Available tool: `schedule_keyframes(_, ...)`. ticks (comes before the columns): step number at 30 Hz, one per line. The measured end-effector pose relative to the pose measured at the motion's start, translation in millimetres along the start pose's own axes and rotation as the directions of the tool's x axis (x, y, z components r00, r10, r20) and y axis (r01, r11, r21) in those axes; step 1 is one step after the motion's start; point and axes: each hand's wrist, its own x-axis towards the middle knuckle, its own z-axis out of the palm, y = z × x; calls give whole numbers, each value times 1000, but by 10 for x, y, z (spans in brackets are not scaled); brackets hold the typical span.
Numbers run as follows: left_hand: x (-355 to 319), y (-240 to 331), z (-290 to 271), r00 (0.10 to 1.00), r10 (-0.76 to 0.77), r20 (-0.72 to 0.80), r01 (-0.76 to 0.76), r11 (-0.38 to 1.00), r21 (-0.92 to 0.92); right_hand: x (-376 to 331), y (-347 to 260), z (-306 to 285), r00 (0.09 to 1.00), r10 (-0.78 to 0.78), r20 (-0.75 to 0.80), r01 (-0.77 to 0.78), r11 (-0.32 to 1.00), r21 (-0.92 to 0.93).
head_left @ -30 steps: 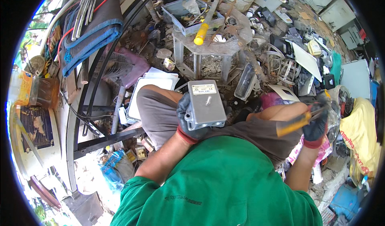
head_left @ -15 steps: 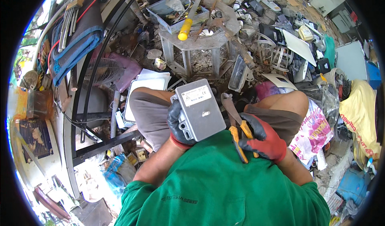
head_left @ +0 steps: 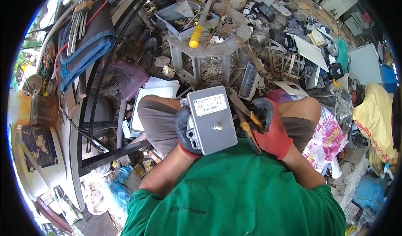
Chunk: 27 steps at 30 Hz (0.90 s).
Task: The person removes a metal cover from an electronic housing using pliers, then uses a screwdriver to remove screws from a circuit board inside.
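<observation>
My left hand [head_left: 183, 126], in a black and red work glove, grips a grey metal box [head_left: 205, 125] by its left edge. A white label and a short metal stud show on the box's upturned face. In my gloved right hand [head_left: 274, 133] is a pair of tin snips [head_left: 247, 131] with rusty blades and yellow-and-black handles. Its thumb and fingers are partly spread around the handles. The blades point up and away, close beside the box's right edge, and the box's corner partly covers them.
Ahead stands a low grey stool [head_left: 205, 47] bearing a yellow-handled tool [head_left: 196, 36] and a blue bin [head_left: 180, 33] of small parts. Scrap plastic and electronics lie to the right, near a yellow bag [head_left: 372, 119]. A black metal frame [head_left: 113, 156] runs along my left.
The box has tilted more upright and shifted slightly right. My right hand has opened its grip somewhat and turned, and the snips have moved closer to the box, partly behind it.
</observation>
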Motion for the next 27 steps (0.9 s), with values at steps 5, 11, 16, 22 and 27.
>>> schedule_keyframes(5, -114, -13, -20, 999, 42, -8, -42, 999, -33, -205, 51, -158, 961, 80, 265, -94, 995, 40)
schedule_keyframes(11, -116, -71, 37, 997, 32, -76, -31, 999, 12, -179, -38, -166, 834, 219, 506, -319, 940, 118)
schedule_keyframes(16, -128, -56, 81, 981, 63, -182, -66, 998, -12, -206, 54, -216, 744, 363, 561, -586, 758, 287)
schedule_keyframes(22, -101, 125, 143, 964, 132, -231, -104, 986, 131, 111, -373, -556, 836, -107, 539, 186, 978, -94)
schedule_keyframes(27, -104, 113, 144, 951, 248, -187, -210, 957, 198, 123, -405, -557, 778, -22, 628, 211, 951, -227)
